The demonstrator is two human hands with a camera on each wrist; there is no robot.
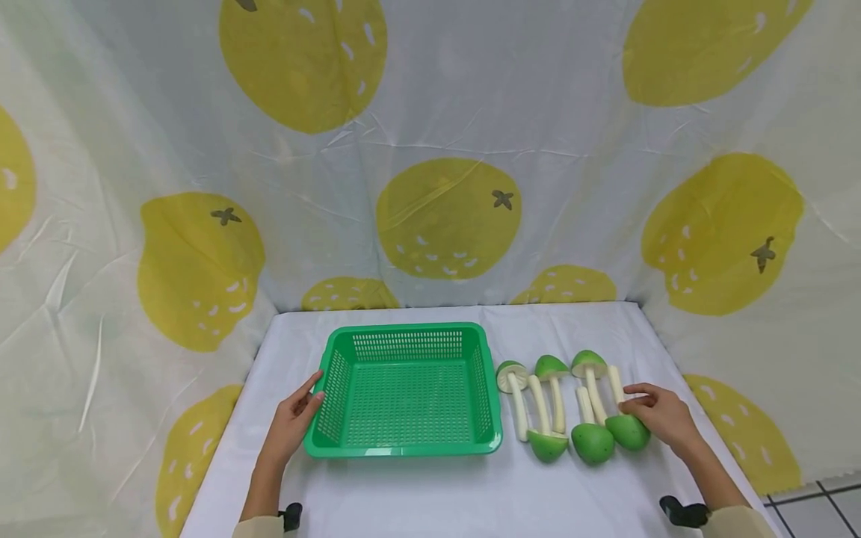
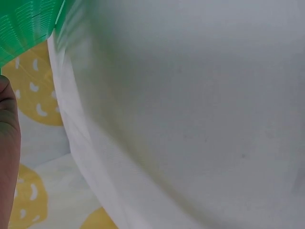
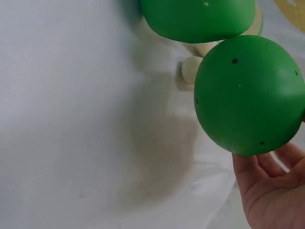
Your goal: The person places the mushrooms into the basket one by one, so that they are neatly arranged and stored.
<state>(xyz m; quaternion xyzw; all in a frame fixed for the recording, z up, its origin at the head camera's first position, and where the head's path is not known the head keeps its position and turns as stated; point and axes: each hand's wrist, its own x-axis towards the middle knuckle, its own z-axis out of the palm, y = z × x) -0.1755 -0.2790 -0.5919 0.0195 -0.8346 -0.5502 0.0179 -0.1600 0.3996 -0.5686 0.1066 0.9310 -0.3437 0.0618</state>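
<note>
A green plastic basket (image 1: 403,450) with slotted walls stands left of centre on the table. My left hand (image 1: 296,417) holds its left rim, thumb and fingertips right at the edge; the left wrist view catches the basket's corner (image 2: 28,28) and part of the hand. To the right lie several toy mushrooms with green caps and pale stems. My right hand (image 1: 662,417) is at the rightmost mushroom (image 1: 628,433), its thumb and fingers at the stem. In the right wrist view, that mushroom's cap (image 3: 250,95) hides the fingertips.
The other mushrooms (image 1: 551,366) lie in a row between basket and right hand, caps pointing alternately to front and back. A white cloth covers the table (image 1: 430,501). Lemon-patterned curtains (image 1: 444,217) enclose the back and both sides.
</note>
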